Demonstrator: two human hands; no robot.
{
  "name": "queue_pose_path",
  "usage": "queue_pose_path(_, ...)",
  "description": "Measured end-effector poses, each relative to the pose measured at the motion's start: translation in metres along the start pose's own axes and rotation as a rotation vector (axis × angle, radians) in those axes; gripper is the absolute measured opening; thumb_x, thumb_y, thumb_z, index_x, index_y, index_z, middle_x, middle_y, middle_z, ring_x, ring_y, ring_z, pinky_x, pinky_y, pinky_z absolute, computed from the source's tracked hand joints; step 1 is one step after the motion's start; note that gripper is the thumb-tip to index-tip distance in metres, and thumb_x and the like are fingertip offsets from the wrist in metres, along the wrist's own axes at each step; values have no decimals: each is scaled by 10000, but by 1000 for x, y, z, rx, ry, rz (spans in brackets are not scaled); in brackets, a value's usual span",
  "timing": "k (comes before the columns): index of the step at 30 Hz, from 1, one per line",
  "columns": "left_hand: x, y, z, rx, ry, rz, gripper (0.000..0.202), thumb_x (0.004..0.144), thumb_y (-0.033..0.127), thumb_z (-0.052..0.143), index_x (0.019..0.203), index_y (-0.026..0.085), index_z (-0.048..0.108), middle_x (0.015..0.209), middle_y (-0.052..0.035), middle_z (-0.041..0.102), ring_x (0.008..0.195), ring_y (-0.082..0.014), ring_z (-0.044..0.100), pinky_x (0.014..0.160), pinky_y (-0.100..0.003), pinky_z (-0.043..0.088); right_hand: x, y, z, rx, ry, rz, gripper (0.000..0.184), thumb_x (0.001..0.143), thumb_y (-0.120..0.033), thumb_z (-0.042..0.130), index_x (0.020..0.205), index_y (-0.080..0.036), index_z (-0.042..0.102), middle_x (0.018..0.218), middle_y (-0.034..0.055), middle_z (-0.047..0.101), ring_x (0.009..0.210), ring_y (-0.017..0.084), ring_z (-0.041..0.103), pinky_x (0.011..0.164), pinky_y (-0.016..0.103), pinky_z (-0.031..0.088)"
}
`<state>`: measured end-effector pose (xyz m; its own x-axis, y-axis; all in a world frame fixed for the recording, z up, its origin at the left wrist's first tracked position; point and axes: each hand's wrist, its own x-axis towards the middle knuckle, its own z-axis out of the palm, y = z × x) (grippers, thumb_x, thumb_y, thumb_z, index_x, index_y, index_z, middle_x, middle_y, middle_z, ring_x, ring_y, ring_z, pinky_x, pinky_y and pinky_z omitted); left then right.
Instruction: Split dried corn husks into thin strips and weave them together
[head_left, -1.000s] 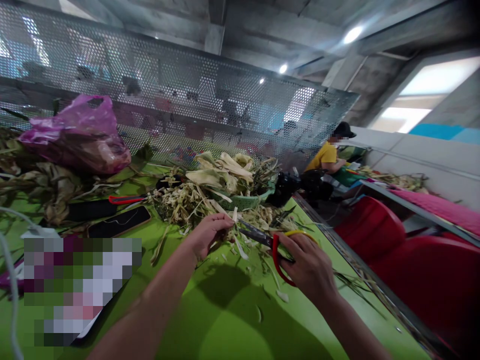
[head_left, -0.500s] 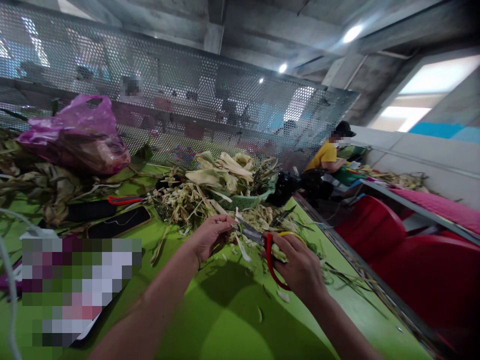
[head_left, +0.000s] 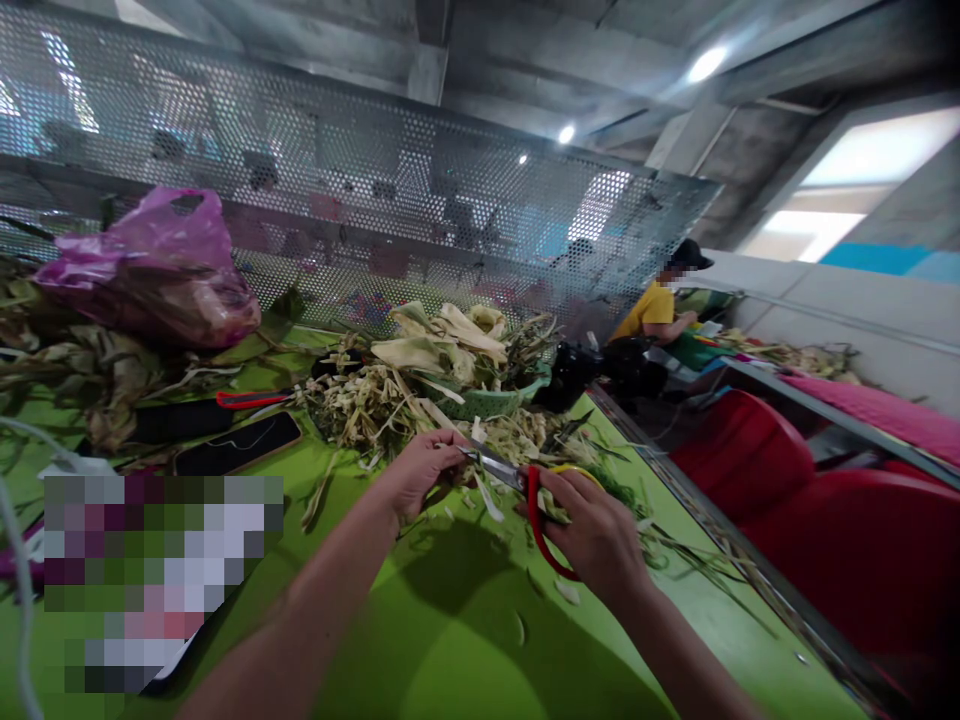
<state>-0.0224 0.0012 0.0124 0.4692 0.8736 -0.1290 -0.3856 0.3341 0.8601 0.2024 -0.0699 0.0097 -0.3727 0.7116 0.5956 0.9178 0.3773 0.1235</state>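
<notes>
My right hand (head_left: 596,525) grips a pair of scissors (head_left: 501,466) with red and yellow handles. A pale green piece of husk (head_left: 553,508) shows by its fingers. The blades point left, nearly together, their tips at the fingertips of my left hand (head_left: 426,470). That hand is pinched closed; whatever lies between its fingers is too small to make out. Around the blades are pale strips of husk (head_left: 491,498). Just behind my hands lies a heap of dry plant scraps (head_left: 367,405), beside a green basket (head_left: 487,403) piled with dried corn husks (head_left: 450,345).
On the green table (head_left: 450,630) lie a dark phone (head_left: 238,445), a red-handled cutter (head_left: 251,399) and a purple plastic bag (head_left: 150,275). A perforated metal screen (head_left: 337,200) stands behind. Red chairs (head_left: 742,455) and a person in yellow (head_left: 649,310) are to the right.
The scissors have shifted slightly left and their blades have come closer together, the tips now at my left fingertips. My left hand has barely moved.
</notes>
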Motion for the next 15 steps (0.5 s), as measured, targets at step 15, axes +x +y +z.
queue_pose_path(15,0,3,-4,-44,29,52,203,651,276,727,711,144,584,598,27,536,498,-57,496,563,-207,461,-9,8,2,196,2,194,340,821,-387,588,1090,-181,617,933,90,700,740,193,671,651,252,498)
